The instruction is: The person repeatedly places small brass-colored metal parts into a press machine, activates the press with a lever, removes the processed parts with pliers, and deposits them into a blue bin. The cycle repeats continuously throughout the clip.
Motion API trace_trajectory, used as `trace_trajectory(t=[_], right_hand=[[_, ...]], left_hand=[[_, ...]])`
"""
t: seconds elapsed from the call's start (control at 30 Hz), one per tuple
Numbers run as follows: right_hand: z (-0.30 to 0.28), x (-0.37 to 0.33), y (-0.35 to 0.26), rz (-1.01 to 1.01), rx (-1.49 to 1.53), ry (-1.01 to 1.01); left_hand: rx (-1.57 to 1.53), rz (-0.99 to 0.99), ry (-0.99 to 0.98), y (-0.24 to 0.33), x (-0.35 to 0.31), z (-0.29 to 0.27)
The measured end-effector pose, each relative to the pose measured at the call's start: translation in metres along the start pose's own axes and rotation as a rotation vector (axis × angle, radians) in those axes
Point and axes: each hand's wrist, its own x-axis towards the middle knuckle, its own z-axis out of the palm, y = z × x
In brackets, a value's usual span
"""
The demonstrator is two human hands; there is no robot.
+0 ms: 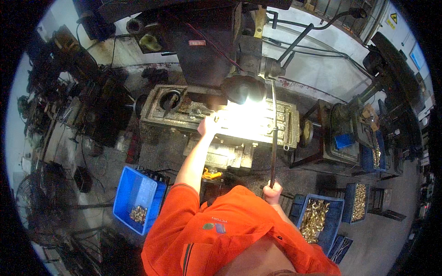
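Observation:
My right hand (pixel 272 192) is wrapped round the lower end of a long dark lever (pixel 275 154), which runs up to the head of a drilling or milling machine (pixel 246 60). My left hand (pixel 208 125) is at the near edge of the machine's slotted metal table (pixel 287 124), left of the bright work light. Its fingers look curled together beside the fixture, but glare washes out whatever they hold. Just above and right of that hand hangs the dark round underside of the machine head (pixel 241 88).
On my left stands a blue bin (pixel 154 193) with a few brass parts (pixel 138 214) in it. Another blue bin (pixel 340 209) full of brass parts is at my right, with a smaller bin (pixel 350 216) beyond. Below the table lies an orange-yellow tool (pixel 212 175). More machines line both sides.

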Motion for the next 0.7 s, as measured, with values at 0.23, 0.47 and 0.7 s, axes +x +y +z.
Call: trace_trajectory(t=[0.23, 0.47, 0.7], right_hand=[[0.001, 0.0, 0.013, -0.021, -0.013, 0.008], [-0.002, 0.0, -0.028, 0.103, 0.074, -0.046], [-0.002, 0.001, -0.025, -0.011, -0.063, -0.027]], left_hand=[[0.026, 0.02, 0.027, 0.002, -0.004, -0.002], [0.01, 0.034, 0.044, -0.004, 0.002, 0.004], [0.007, 0.103, 0.13, -0.008, 0.005, 0.012]])
